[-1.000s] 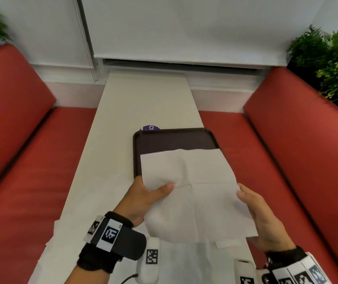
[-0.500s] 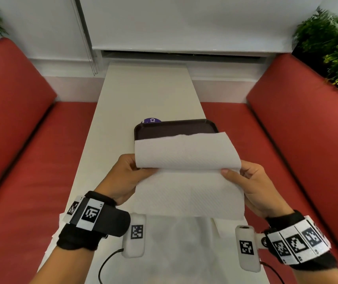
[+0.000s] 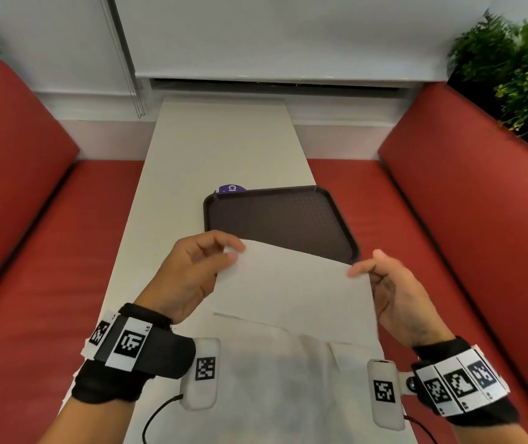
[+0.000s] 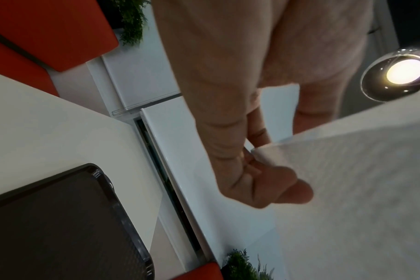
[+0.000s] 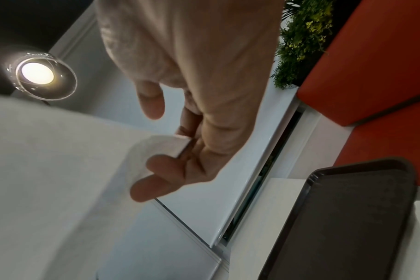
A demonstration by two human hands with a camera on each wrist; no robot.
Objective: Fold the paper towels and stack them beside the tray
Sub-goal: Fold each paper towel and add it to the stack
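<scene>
A white paper towel (image 3: pixel 291 290), folded in half, hangs in the air between my hands, just in front of the dark brown tray (image 3: pixel 275 216). My left hand (image 3: pixel 205 261) pinches its upper left corner between thumb and fingers; the left wrist view shows that corner of the towel (image 4: pixel 348 180) caught at the fingertips (image 4: pixel 290 191). My right hand (image 3: pixel 375 270) pinches the upper right corner, and the right wrist view shows the towel corner (image 5: pixel 170 147) held against the fingers (image 5: pixel 156 180). More unfolded white towels (image 3: pixel 269 379) lie flat on the table below.
The long white table (image 3: pixel 224 139) runs away from me between two red benches (image 3: pixel 32 251). A purple round thing (image 3: pixel 232 188) peeks out behind the tray's far left corner. Bare table lies left of the tray and beyond it. Plants (image 3: pixel 519 65) stand at the back corners.
The towel's top half has been folded down over the lower half, so it now shows as one flat doubled sheet. Both hands have shifted to its upper corners, uncovering most of the tray.
</scene>
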